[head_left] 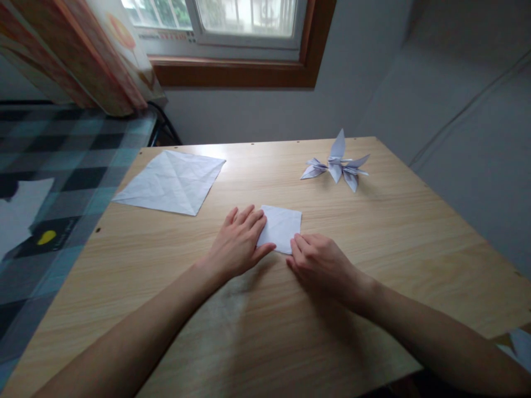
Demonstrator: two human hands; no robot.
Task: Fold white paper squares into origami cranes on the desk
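Observation:
A small white square of folded paper (282,225) lies flat on the wooden table (398,237), between my two hands. My left hand (240,242) rests on its left side, palm down with the fingers spread and the thumb along the near edge. At the near right corner my right hand (317,260) is closed, its fingertips pinching the paper there. The underside of that corner is hidden by the fingers.
A larger creased white sheet (174,179) lies at the table's far left. Folded paper flowers (338,163) stand at the far right. Left of the table is a surface with a checked cloth (103,132), bearing torn white paper (25,210). A window (244,22) is behind.

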